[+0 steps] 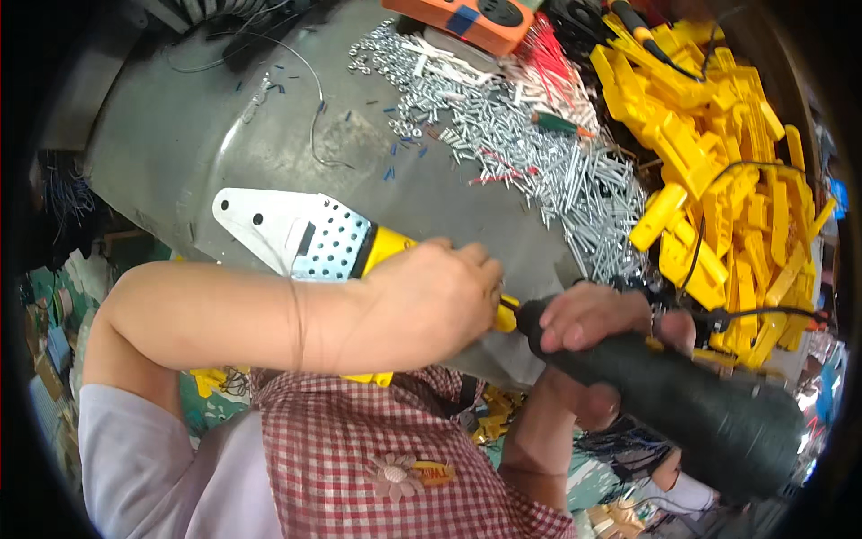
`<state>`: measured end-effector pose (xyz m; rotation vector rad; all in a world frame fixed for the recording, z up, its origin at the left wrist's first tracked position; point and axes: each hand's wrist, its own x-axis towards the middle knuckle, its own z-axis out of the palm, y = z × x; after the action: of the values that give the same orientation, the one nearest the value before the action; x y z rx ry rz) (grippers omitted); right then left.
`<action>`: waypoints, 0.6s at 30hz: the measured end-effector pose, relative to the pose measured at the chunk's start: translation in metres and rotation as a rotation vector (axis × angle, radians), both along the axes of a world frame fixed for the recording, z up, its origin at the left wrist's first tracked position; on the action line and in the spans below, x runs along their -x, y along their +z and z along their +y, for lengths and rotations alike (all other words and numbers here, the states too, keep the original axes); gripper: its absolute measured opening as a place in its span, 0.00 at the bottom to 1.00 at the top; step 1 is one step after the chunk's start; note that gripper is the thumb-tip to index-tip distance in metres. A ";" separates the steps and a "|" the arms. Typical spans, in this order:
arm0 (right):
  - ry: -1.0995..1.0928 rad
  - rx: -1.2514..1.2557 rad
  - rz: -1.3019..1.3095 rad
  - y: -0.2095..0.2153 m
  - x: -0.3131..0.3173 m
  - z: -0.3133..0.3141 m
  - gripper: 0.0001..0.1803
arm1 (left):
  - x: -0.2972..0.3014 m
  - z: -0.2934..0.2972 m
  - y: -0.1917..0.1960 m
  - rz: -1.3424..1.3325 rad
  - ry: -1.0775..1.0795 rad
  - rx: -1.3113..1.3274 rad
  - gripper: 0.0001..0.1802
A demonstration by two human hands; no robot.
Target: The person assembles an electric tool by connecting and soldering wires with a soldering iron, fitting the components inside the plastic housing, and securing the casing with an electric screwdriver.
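Note:
My left hand [426,305] is closed around a yellow plastic handle [386,250]. From the handle's far-left end extends a flat white metal plate [269,220], with a bluish section full of small round holes beside it. A thick black power screwdriver [691,395] lies slanted in my right hand [584,314], whose fingers wrap its front part. Its nose points left at the yellow handle's near-right end, close to my left fingers. Whether the bit sits in a screw there, I cannot tell. My left palm and forearm hide much of the handle.
On the grey metal table [242,117] lie a heap of screws [575,184], small nuts [377,49] and red strips [548,54]. A pile of yellow plastic parts [718,153] fills the right side. An orange power strip [489,22] sits at the back. A black cable [772,313] runs right.

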<state>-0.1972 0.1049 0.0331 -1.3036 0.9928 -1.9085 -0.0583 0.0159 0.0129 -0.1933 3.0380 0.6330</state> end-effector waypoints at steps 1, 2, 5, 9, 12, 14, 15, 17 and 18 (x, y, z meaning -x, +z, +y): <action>0.033 0.056 0.058 -0.003 0.003 0.001 0.36 | 0.002 0.002 0.000 -0.024 -0.019 0.024 0.17; 0.065 0.117 0.114 -0.005 0.002 0.002 0.38 | 0.002 0.004 -0.001 -0.026 -0.008 0.016 0.17; -0.017 0.055 0.221 0.000 -0.009 -0.002 0.37 | 0.003 0.010 -0.003 0.022 0.011 0.084 0.16; -0.442 -0.055 0.150 0.001 -0.034 0.007 0.40 | 0.002 0.007 -0.006 0.024 0.038 0.110 0.14; -0.374 -0.052 0.063 0.001 -0.018 0.031 0.48 | 0.005 0.007 -0.004 0.042 0.060 0.058 0.13; -0.410 0.007 0.132 0.000 -0.021 0.029 0.37 | 0.006 0.007 -0.004 0.009 0.046 0.058 0.12; -0.408 -0.044 0.168 0.001 -0.029 0.023 0.41 | 0.005 0.007 -0.004 0.010 0.044 0.055 0.12; -0.337 0.007 0.137 0.001 -0.031 0.015 0.38 | 0.002 0.006 -0.004 0.045 0.043 0.073 0.11; -0.264 0.061 0.105 0.002 -0.031 0.012 0.36 | 0.002 0.006 -0.004 0.049 0.044 0.072 0.11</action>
<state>-0.1663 0.1172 0.0347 -1.3759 1.2205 -2.0972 -0.0598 0.0222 0.0090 -0.2518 3.1143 0.5385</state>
